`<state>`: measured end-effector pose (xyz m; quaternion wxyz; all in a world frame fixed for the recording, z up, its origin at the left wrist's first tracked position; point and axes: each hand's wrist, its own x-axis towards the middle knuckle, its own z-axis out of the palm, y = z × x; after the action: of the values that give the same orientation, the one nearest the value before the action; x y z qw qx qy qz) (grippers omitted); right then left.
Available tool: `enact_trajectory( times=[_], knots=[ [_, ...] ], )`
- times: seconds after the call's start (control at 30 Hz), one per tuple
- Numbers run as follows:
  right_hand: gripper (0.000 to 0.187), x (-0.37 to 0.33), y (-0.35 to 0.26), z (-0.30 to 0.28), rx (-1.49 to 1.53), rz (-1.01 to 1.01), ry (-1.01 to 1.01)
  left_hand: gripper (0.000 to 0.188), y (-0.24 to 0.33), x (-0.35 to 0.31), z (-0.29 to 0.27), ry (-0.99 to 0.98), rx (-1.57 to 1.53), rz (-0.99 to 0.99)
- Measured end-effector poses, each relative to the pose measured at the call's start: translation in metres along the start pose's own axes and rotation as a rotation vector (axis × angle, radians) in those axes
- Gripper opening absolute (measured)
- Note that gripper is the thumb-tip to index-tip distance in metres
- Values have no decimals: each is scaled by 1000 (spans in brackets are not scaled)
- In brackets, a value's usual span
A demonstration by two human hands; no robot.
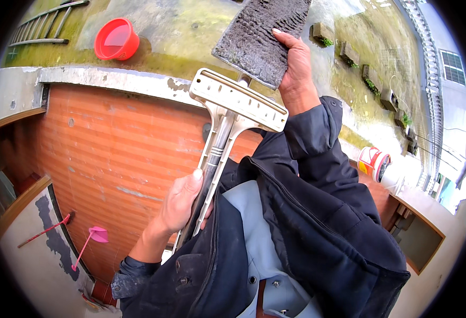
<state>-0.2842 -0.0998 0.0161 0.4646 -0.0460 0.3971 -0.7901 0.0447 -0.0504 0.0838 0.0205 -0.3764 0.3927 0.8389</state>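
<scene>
A flat mop stands between my two hands, its pole running up from near my jacket. Low on the metal pole (218, 146), my left hand (179, 203) is closed around it and the white side rails. A white slotted wringer frame (239, 99) sits across the pole above that hand. Beyond the frame is the dark grey, wet-looking mop pad (262, 40), tilted up to the right. My right hand (298, 69) grips the pad's right edge, thumb on its face and fingers hidden behind it.
A red basin (117, 40) with liquid stands on mossy concrete at far left, near a ladder (45, 25). A pale raised sill (121, 77) divides that concrete from the orange tiled floor (111, 143). Several blocks (349, 54) and a white-red bucket (373, 163) are at right; a pink long-handled tool (98, 234) is lower left.
</scene>
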Motion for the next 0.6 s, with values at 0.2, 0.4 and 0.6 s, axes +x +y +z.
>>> enact_trajectory(
  times=[0.2, 0.4, 0.6],
  knots=[
    [43, -30, -22, 28, 106, -51, -44, 57, -13, -14, -3, 118, 307, 188],
    [45, -55, -42, 54, 209, -128, -133, 61, -21, -27, -11, 149, 534, 323],
    [51, -66, -55, 57, 244, -148, -151, 60, -21, -34, -10, 150, 669, 366]
  ],
)
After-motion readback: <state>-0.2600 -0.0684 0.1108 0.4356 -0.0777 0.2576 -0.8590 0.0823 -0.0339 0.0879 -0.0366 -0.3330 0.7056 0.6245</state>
